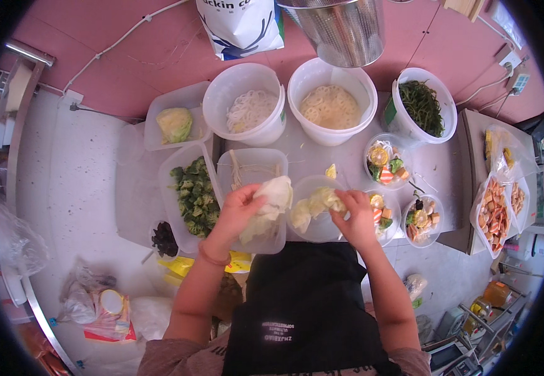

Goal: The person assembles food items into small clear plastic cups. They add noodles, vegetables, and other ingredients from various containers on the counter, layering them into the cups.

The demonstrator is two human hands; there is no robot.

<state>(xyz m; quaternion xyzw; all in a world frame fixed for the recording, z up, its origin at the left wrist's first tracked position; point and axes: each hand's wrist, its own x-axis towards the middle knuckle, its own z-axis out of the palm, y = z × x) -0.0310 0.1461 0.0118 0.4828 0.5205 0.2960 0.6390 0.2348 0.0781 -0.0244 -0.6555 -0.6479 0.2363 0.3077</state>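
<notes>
My left hand [239, 212] grips a pale cabbage leaf [274, 199] above the front of a clear rectangular tub [223, 164] with thin pale strips in it. Between the fingers of my right hand [356, 216] is a torn cabbage piece [313, 205], held over a clear round bowl [317, 234]. To the right of that hand, a bowl of mixed food [381, 210] is partly covered by it. Another filled bowl [420, 220] stands further right, and a third filled bowl [386, 164] lies behind. Broccoli florets [195, 195] fill a tub left of my left hand.
At the back stand a bucket of white noodles [250, 111], a bucket of yellowish noodles [331, 108] and a bucket of green strips [420, 108]. A perforated metal strainer [344, 34] hangs behind them. A cut cabbage [174, 125] sits back left; a tray of orange-pink pieces [494, 213] lies right.
</notes>
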